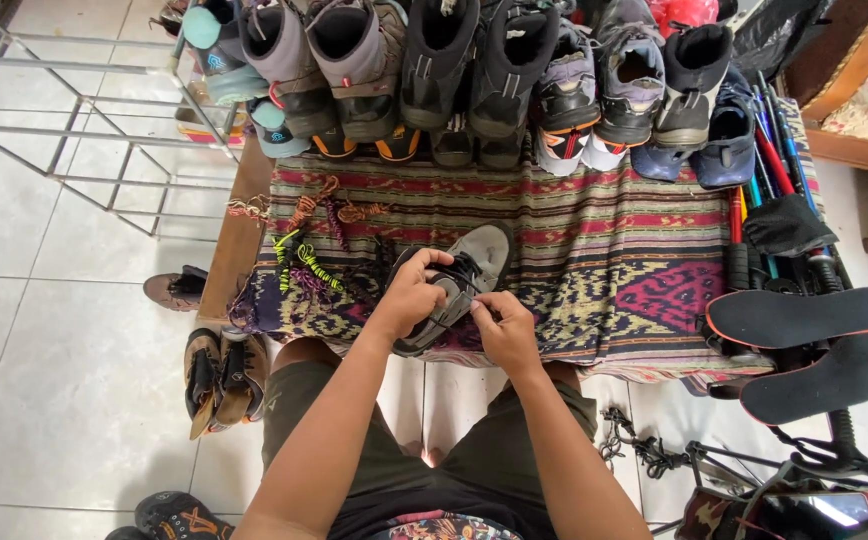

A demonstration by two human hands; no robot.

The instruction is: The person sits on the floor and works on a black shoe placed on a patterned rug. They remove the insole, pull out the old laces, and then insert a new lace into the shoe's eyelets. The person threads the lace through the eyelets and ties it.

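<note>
Low table (222,262) draped with a striped woven cloth (594,250) in red, purple and yellow, set on a pale tiled floor (44,330). Along the far edge of the cloth, a packed row of hiking boots and shoes (474,80), toes outward. At the left, a bare metal rack (84,110). At the right edge, a bundle of trekking poles (769,170) with a black pouch across them, and just nearer, two black insoles (804,315) with orange rims, one above the other. On the floor at the left, a brown pair of shoes (219,375) beside the seated person's knee. On the left part of the cloth, a loose cluster of coloured laces (304,250), orange, purple and neon yellow. Near the front edge of the cloth, at centre, a grey shoe with black lacing (459,280), tilted, toe pointing away. Left hand (411,295) wrapped over the shoe's heel and collar, fingers curled closed around it, thumb on top. Right hand (506,330) against the side of the same shoe, fingertips pinched tight together at the lace area; whether a lace end sits between them cannot be told. Both hands touching the shoe, just apart from each other.
</note>
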